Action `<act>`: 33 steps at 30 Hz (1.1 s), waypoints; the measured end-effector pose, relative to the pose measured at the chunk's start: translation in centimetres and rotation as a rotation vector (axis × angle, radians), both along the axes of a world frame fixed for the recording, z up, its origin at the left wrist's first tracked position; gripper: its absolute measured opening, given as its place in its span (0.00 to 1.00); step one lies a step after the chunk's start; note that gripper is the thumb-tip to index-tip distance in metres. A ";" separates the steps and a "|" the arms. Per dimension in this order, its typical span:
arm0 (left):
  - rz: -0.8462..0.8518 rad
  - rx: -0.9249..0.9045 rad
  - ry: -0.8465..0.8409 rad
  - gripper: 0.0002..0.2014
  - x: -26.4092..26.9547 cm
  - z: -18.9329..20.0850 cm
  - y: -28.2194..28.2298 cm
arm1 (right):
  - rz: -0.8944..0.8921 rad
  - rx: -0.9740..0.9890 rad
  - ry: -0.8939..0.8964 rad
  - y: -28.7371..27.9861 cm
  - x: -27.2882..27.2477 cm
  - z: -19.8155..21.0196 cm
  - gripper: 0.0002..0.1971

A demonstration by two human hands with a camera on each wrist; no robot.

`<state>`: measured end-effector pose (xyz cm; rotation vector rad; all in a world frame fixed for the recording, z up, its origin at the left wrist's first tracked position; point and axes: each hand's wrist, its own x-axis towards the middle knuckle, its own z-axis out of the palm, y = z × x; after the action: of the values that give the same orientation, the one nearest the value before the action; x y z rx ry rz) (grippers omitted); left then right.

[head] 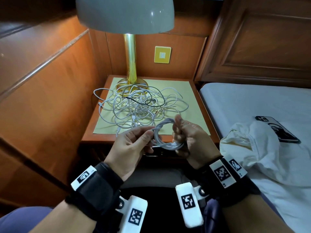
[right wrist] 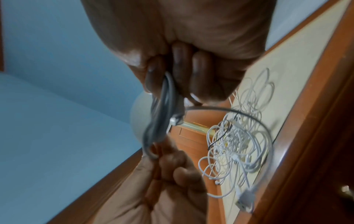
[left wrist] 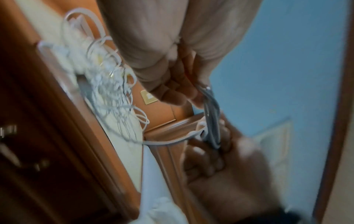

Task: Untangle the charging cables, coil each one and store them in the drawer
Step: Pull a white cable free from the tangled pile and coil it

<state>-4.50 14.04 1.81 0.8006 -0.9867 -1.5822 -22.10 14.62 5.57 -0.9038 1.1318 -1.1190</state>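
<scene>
A coiled white cable (head: 165,134) hangs between both hands, above the front edge of the nightstand (head: 204,105). My left hand (head: 134,142) pinches the coil's left side between thumb and fingers. My right hand (head: 182,133) grips its right side with curled fingers. In the wrist views the coil (left wrist: 210,119) (right wrist: 162,115) runs between the two hands, and a loose tail with a USB plug (right wrist: 246,203) swings out from it. A tangle of white cables (head: 139,105) with one thin black cable (head: 134,96) lies on the cream mat. The drawer front (head: 151,154) below is mostly hidden by my hands.
A lamp with a gold stem (head: 130,59) and grey shade (head: 124,14) stands at the back of the nightstand, its base among the cables. Wood panelling closes the left side. A bed (head: 252,105) at right carries a phone (head: 277,129) and crumpled white cloth (head: 249,148).
</scene>
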 end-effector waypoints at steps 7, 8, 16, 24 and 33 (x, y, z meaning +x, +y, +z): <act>-0.062 0.171 0.184 0.07 -0.2 1.4 -0.2 | -0.007 -0.069 -0.067 -0.2 1.2 -0.2 0.20; -0.031 0.179 0.139 0.06 -0.1 1.4 -0.3 | -0.034 -0.096 -0.022 -0.3 1.1 -0.3 0.21; 0.183 0.050 0.032 0.07 0.1 0.7 -0.3 | -0.059 -0.195 0.106 -0.4 1.4 -0.5 0.24; 0.216 -0.046 -0.110 0.06 -0.8 0.6 0.2 | 0.023 -0.203 0.064 -0.5 2.1 -1.0 0.20; -0.081 0.083 0.030 0.04 0.4 1.5 -0.4 | 0.064 -0.085 -0.089 -1.0 1.7 0.0 0.19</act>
<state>-4.12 13.60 3.30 0.8001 -0.9468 -1.7098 -20.39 13.65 5.59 -0.9406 0.9830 -1.1504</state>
